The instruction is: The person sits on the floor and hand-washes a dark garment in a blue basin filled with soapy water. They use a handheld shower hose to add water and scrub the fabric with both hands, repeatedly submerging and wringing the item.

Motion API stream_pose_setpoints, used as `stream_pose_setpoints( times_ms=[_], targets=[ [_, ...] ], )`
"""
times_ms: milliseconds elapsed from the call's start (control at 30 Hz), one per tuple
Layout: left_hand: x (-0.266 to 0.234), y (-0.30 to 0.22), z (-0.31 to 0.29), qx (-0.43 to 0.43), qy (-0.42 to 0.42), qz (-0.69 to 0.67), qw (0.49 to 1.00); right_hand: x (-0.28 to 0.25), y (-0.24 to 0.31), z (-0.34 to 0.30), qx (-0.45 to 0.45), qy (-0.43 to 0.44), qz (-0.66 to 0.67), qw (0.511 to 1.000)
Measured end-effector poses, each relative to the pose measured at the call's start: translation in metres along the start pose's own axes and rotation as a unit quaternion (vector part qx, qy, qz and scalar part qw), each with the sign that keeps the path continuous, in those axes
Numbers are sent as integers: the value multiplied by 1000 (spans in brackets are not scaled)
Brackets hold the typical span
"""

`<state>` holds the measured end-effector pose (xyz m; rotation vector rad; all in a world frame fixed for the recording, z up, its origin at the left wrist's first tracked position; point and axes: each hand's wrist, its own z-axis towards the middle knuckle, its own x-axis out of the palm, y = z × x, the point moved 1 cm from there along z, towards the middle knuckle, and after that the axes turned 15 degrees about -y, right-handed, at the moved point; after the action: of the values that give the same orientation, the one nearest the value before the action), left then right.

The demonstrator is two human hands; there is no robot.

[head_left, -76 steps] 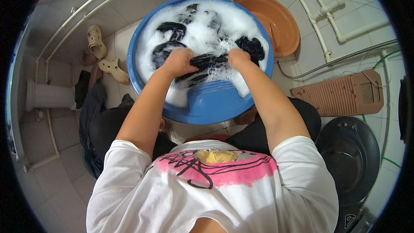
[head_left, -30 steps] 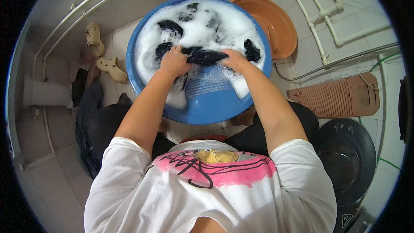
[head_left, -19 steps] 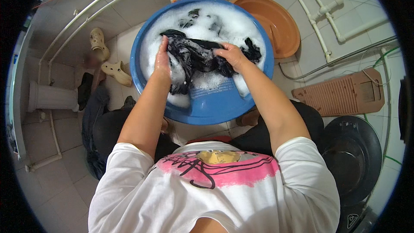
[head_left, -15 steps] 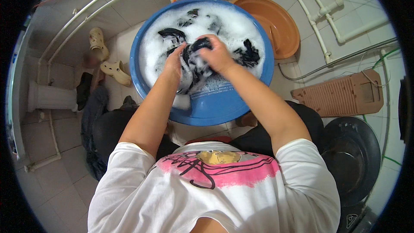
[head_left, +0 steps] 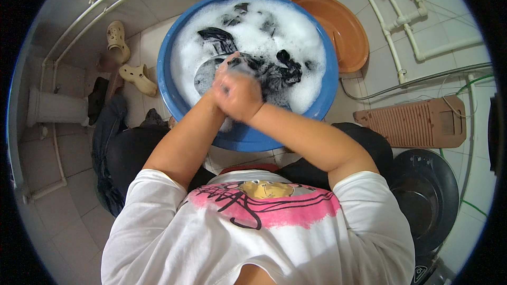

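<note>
A round blue tub (head_left: 168,82) full of white foam (head_left: 296,26) stands before me, with black wet cloth in it. My right hand (head_left: 243,96) is closed and blurred, crossed over in front of my left hand (head_left: 224,71). Both are pressed together at the tub's near middle, gripping a black garment (head_left: 272,74) that trails off to the right through the suds. The fingers of my left hand are partly covered by the right. Another piece of black cloth (head_left: 216,37) pokes out of the foam just beyond them.
An orange basin (head_left: 346,37) sits behind the tub at the right. On the right lie a brown washboard (head_left: 412,122) and a black basin (head_left: 425,195). Pale clogs (head_left: 138,79) rest on the floor at left. White pipes (head_left: 392,47) run along the walls.
My right hand has come down and left, over my left hand. The black garment between them has dropped from a raised bundle to stretch rightward across the foam.
</note>
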<state>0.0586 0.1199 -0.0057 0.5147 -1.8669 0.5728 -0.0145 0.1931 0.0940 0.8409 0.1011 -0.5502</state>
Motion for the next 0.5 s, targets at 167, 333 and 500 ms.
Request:
stream_pose_setpoints(
  times_ms=[167, 333, 500],
  targets=[
    [13, 6, -4, 190, -228, 105, 949, -8, -22, 10, 11, -20, -25, 999],
    [61, 33, -9, 229, -380, 183, 878, -21, -60, 31, 178, -41, -126, 975],
    [-23, 10, 6, 285, -144, 187, 929, -7, -8, 20, 40, -8, 7, 999]
  ],
)
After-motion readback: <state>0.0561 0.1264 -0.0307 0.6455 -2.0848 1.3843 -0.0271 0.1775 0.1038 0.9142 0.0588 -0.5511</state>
